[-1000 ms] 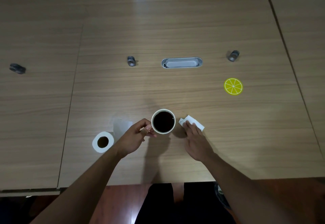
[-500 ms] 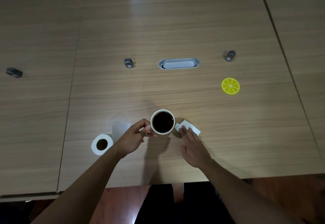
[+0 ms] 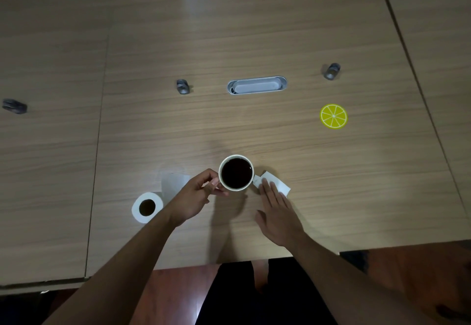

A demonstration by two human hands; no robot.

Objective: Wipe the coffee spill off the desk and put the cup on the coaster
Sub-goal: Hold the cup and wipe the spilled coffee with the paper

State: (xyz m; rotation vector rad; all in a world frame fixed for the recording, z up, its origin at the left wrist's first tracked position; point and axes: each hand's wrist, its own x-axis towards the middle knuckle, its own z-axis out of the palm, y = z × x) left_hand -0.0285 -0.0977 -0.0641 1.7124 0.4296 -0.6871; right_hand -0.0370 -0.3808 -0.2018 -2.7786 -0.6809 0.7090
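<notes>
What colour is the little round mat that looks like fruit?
The round lemon-slice coaster is yellow with pale segment lines, lying flat on the wooden desk, seen in the head view.

the handle of the white cup of dark coffee (image 3: 236, 173) is hidden inside the closed fingers of the left hand (image 3: 191, 197), and the flat right hand (image 3: 278, 211) covers the near part of the folded white paper tissue (image 3: 275, 184). any spill under that tissue cannot be made out. both forearms run off the lower edge.
</notes>
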